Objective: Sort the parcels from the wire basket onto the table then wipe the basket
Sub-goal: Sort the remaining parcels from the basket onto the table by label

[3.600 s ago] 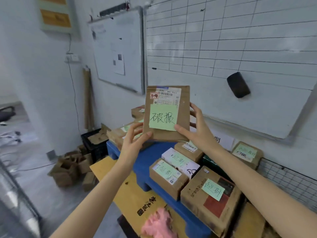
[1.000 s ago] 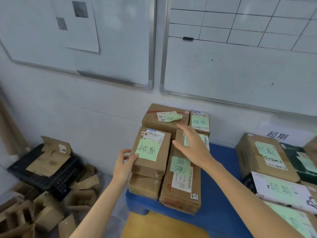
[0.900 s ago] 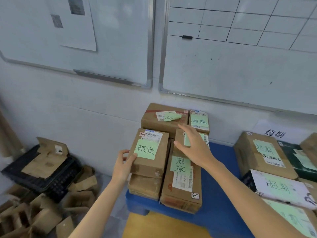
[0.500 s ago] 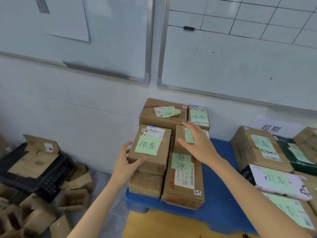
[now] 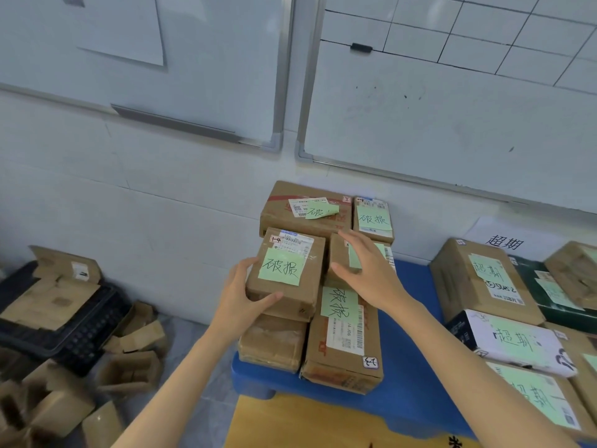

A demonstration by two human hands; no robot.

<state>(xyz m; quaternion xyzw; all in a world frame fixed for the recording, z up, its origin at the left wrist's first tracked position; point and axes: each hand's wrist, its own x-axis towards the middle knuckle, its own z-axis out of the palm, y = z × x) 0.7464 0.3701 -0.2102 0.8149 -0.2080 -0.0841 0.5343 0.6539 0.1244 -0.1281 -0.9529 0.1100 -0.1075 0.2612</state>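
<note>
A small brown parcel [image 5: 287,270] with a green note lies on top of another brown parcel [image 5: 273,342] at the left end of the blue table [image 5: 407,392]. My left hand [image 5: 240,302] grips its near left corner, thumb across the front edge. My right hand [image 5: 368,273] hovers just to its right with fingers spread, above a long parcel [image 5: 344,337] with a green note. Two more labelled parcels [image 5: 307,208] stand behind against the wall. The wire basket is out of view.
A second group of parcels [image 5: 484,279] with green notes fills the right of the table. A black crate [image 5: 58,321] and loose cardboard scraps [image 5: 129,360] lie on the floor to the left. Whiteboards [image 5: 452,108] hang on the wall behind. A yellow board [image 5: 307,425] lies below the table's edge.
The held parcel came down from in front of me onto the left stack. My right hand has lifted off and spread; my left hand wrapped round its near corner.
</note>
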